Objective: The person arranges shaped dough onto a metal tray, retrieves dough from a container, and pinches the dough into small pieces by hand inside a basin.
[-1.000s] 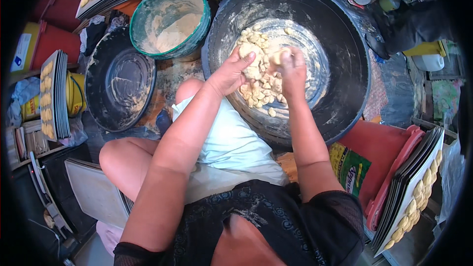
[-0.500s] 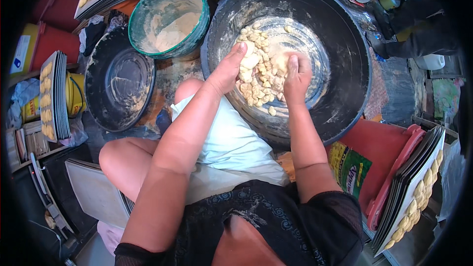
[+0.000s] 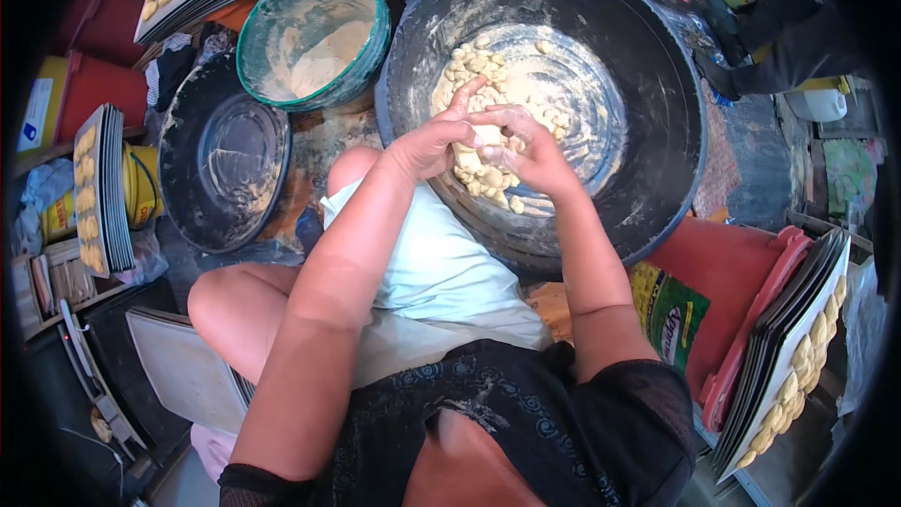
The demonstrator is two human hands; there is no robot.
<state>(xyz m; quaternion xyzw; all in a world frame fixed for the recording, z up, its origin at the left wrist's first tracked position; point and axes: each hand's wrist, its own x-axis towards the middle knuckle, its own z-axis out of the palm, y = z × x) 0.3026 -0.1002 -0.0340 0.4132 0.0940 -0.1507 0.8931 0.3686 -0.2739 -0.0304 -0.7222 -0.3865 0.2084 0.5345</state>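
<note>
A big black tub [image 3: 657, 122] stands before me, floured inside, with a heap of small pale dough pieces [image 3: 483, 186] at its left part. Above the heap my left hand [image 3: 432, 145] grips a pale dough lump [image 3: 490, 135], its index finger pointing outward. My right hand [image 3: 537, 155] meets it from the right, with curved fingers and thumb closed around the same lump. The fingers partly cover the dough, so its full shape is hidden.
Left of the tub are a green-rimmed basin [image 3: 371, 61] of flour and a shallow black basin [image 3: 272, 197]. Stacked trays bearing shaped dough [image 3: 798, 376] lean at the right, beside a red container [image 3: 699, 272]. A person's dark-clothed leg [image 3: 798, 52] is at the far right.
My right hand has moved left and inward from the tub's middle to meet my left hand at the dough lump. My left hand has shifted slightly and stretched its index finger.
</note>
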